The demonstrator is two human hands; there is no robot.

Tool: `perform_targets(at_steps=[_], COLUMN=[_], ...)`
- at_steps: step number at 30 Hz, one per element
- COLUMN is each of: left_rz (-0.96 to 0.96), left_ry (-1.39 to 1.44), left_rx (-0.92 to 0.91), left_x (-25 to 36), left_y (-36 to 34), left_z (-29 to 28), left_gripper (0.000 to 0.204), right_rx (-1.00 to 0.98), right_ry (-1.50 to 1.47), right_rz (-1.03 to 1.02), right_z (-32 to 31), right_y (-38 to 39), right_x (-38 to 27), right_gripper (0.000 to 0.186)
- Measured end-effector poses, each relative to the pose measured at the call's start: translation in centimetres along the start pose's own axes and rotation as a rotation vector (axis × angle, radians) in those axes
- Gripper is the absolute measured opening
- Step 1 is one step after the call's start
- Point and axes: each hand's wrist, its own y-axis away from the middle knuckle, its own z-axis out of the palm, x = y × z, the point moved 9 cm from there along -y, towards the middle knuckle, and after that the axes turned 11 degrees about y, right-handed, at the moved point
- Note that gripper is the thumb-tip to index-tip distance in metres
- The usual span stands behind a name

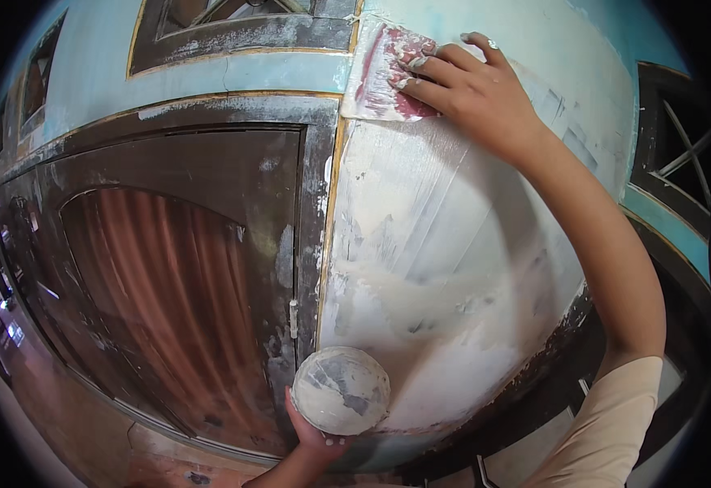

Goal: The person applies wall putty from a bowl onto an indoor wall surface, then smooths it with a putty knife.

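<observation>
Well apart, our right hand [473, 93] grips a red scraper [388, 69] on the wall [453, 236] right of the door [270, 191]; our left hand [310, 431] clasps a bowl [341, 389], nearer.

Bright wall [420, 220], soft shadow [528, 224], dim door [241, 154], left-edge glare, strong fisheye bending.

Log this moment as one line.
left hand: holding paste-smeared bowl | right hand: holding red scraper against wall beside door frame | wall: patchy white coating

Brown door [264, 175], reddish curtain [164, 301], dark-framed window [684, 150]
</observation>
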Motion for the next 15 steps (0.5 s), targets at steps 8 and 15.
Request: perform_targets(at_steps=[8,15], left_rz=[0.063,0.066], left_ry=[0.116,0.247], left_rx=[-0.032,-0.162], left_x=[-1.3,-1.0], left_y=[0.5,2.1], left_z=[0.9,2.9], left_gripper=[0.086,0.079], right_rx=[0.026,0.299], right_ry=[0.081,0.071], right_rz=[-0.074,-0.004], right_z=[-0.3,-7.3], right_y=[0.8,1.5], right_x=[2.4,2.1], right_gripper=[0.031,0.029])
